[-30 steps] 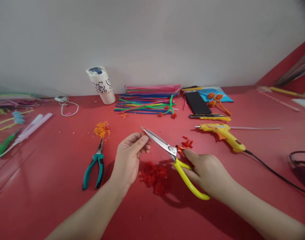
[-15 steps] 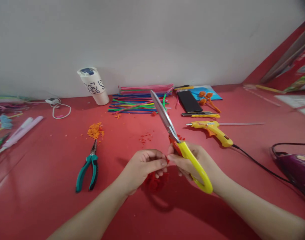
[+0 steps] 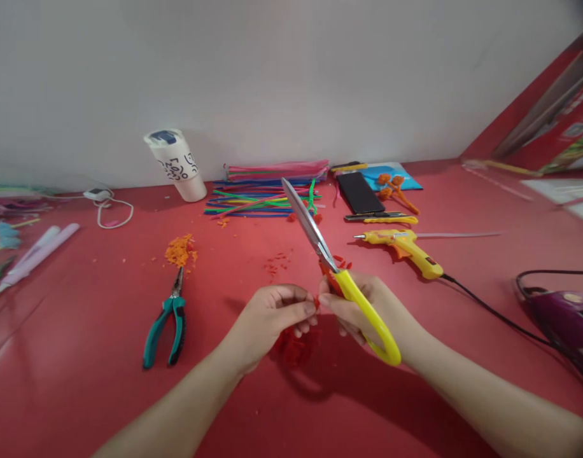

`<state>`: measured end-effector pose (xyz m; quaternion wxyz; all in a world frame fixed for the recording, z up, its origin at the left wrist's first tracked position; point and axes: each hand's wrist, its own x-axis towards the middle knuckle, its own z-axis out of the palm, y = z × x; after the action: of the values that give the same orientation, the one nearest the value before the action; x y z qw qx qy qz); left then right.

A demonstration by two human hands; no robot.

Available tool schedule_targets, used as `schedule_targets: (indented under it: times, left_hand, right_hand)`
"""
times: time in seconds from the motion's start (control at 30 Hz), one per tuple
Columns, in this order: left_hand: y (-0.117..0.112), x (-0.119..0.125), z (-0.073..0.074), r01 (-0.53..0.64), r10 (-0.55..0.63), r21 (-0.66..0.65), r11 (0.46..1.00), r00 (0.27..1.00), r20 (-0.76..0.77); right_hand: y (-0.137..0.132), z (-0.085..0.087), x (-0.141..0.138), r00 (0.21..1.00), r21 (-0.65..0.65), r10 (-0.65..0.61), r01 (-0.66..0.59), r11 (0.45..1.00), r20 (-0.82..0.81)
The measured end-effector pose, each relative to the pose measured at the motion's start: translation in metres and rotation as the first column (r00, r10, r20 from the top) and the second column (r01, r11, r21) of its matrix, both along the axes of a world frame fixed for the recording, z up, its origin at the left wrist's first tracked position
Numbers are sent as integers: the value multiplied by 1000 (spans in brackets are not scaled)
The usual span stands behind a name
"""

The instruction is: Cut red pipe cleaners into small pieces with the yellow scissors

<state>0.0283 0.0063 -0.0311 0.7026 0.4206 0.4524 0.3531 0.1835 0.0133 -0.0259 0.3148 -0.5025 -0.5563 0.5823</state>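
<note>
My left hand (image 3: 277, 313) pinches a small red piece (image 3: 317, 303) between thumb and fingers; most of that piece is hidden. My right hand (image 3: 387, 305) holds scissors (image 3: 311, 224) with yellow handles, their blades closed and pointing up and away to the left. Its thumb and fingertip meet the same red piece from the other side. Below the hands lies a cluster of red pieces (image 3: 296, 350), partly in shadow. More red bits (image 3: 343, 261) show just beyond the right hand, and tiny red clippings (image 3: 277, 262) are scattered farther back.
Teal pliers (image 3: 165, 327) and orange clippings (image 3: 181, 250) lie left. Bundled pipe cleaners (image 3: 253, 198) and a white tumbler (image 3: 181, 166) stand along the wall. On the right are a yellow glue gun (image 3: 406, 247) with its cord, a phone (image 3: 361, 193) and a purple object (image 3: 563, 324).
The hands and scissors keep nearly the same pose, the scissors tipping very slightly to the left. A little more of the red piece shows between the fingertips.
</note>
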Motion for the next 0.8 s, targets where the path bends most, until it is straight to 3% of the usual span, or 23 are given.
schedule_targets:
  times: [0.23,0.33,0.4,0.47,0.6,0.7,0.8]
  left_hand:
    - [-4,7,4,-120,149,169,978,974,-172]
    - [-1,4,2,-169,183,133,977,978,-102]
    - [2,0,0,-269,270,102,958,963,8]
    - [6,-5,-2,-383,373,72,921,920,121]
    - [12,-12,-4,-521,497,37,853,831,249]
    - [13,-15,-4,-571,536,41,820,791,294]
    - [14,-16,-4,-600,556,52,799,768,318]
  right_hand:
    - [-2,4,-2,991,51,29,-36,998,131]
    - [1,3,2,977,189,17,-58,980,212]
    - [3,1,7,946,298,7,-110,948,325]
    - [4,-2,13,873,373,-14,-195,907,488]
    - [2,-9,17,654,375,-40,-381,845,755]
    - [-1,-14,14,513,359,-77,-478,802,855]
    - [-3,-18,13,433,346,-100,-538,768,896]
